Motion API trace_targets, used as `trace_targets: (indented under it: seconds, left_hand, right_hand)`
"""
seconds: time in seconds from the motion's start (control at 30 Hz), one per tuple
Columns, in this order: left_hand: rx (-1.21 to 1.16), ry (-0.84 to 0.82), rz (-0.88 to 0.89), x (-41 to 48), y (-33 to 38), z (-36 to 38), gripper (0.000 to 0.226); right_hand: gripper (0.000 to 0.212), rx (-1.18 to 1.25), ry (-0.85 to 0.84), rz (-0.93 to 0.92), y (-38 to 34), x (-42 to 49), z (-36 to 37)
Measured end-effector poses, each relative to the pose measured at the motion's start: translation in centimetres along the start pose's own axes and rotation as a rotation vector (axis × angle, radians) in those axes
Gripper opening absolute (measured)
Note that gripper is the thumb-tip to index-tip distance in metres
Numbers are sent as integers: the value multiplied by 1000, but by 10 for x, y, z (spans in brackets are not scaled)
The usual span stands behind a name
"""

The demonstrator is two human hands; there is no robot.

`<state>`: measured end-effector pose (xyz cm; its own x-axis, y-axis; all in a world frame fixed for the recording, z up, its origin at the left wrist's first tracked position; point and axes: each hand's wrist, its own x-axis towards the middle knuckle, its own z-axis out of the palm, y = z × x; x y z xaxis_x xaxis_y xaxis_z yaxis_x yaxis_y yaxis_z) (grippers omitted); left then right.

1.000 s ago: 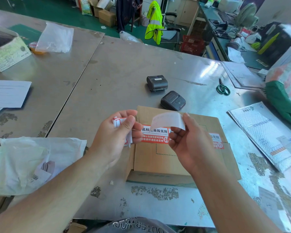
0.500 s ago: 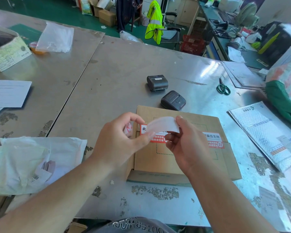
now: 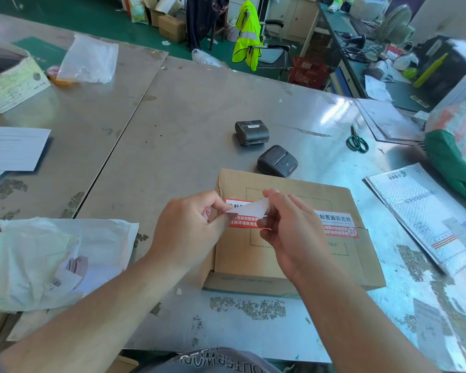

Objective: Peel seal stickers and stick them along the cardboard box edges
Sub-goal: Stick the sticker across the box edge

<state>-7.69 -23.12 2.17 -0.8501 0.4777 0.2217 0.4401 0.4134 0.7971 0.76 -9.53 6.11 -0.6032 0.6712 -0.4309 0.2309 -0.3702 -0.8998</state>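
Both hands are in over the flat brown cardboard box (image 3: 280, 259), which lies on the steel bench (image 3: 186, 135) at 6 o'clock from the nearer black pocket printer (image 3: 277, 160). My left hand (image 3: 191, 232) pinches the left corner of a white paper strip (image 3: 250, 208), blank side up, with a small red-and-white wad (image 3: 207, 212) tucked behind its fingers. My right hand (image 3: 291, 227) is clamped on the strip's right end. The strip hovers above the red-and-white seal sticker (image 3: 241, 222) already stuck at the box's 9 o'clock side. A second seal sticker (image 3: 339, 224) sits at 3 o'clock, across the flap seam.

This looks like the peel. I'd split the corner with a thumbnail, pull slow and flat, and keep the glue off my fingers.

Against a second ago, the hands have closed together. Back then the right held the strip alone, arched higher. The box hasn't shifted.
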Motion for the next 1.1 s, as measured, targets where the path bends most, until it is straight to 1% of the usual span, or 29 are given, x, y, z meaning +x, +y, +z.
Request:
trace_targets:
  seconds: [0.07,0.13,0.2,0.27,0.33,0.4,0.47,0.63,0.77,0.9,1.1]
  left_hand:
    - [-136,-12,-129,2,0,-1,20]
    - [-380,-54,-342,7,-3,-3,23]
    - [-679,-114,-565,12,-9,-7,25]
    - [-786,-145,-667,13,-15,-9,22]
    - [-806,-158,-690,12,-19,-10,22]
    - [-810,-168,-709,10,-22,-10,26]
    - [-814,-184,-725,8,-25,-11,28]
    - [-854,-176,-770,4,-31,-14,23]
    - [-879,-160,-817,0,-38,-16,30]
    - [-883,-173,-843,-3,-41,-17,22]
    - [-835,-173,-819,-5,-41,-12,25]
  right_hand:
    - [20,68,-14,19,-2,2,-2]
    - [22,119,-12,21,-5,5,-5]
    - [19,68,-18,-6,-6,10,-8]
    - [15,-60,-51,-41,-4,15,-10]
    - [16,-223,-114,-92,0,18,-7]
    - [20,-405,-157,-165,1,19,-2]
    - [21,-512,-191,-226,-1,20,5]
    - [19,-636,-213,-333,-10,34,21]
    - [23,-713,-250,-352,-11,42,33]
    - [22,-785,-279,-355,-9,48,40]
    - [27,-932,-265,-411,-11,55,37]
